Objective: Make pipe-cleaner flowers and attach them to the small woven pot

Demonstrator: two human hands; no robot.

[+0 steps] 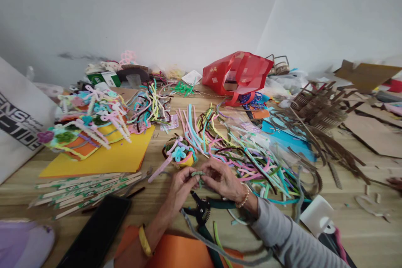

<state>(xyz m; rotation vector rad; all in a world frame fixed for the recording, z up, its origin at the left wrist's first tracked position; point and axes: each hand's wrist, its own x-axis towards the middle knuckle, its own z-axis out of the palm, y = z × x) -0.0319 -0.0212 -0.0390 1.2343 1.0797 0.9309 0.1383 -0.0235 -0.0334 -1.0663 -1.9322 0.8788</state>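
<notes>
Between the fingertips of my left hand (185, 182) and my right hand (220, 178) is a short green pipe cleaner (197, 173), bent into a small shape. Both hands pinch it above the table. Just beyond them sits a small basket-like piece with a blue pipe-cleaner flower (179, 154) and a yellow side. Under my hands lie pliers (202, 211) with dark green handles. A grey pipe cleaner (216, 248) curves across the orange sheet (176, 251) near my wrists.
A heap of coloured pipe cleaners (257, 159) spreads to the right. Paper-wrapped sticks (84, 190), a black phone (97, 230) and yellow sheets (94, 161) lie left. A red bag (220, 73) and brown woven baskets (323, 106) stand farther back. Another person's hand (395, 183) shows at the right edge.
</notes>
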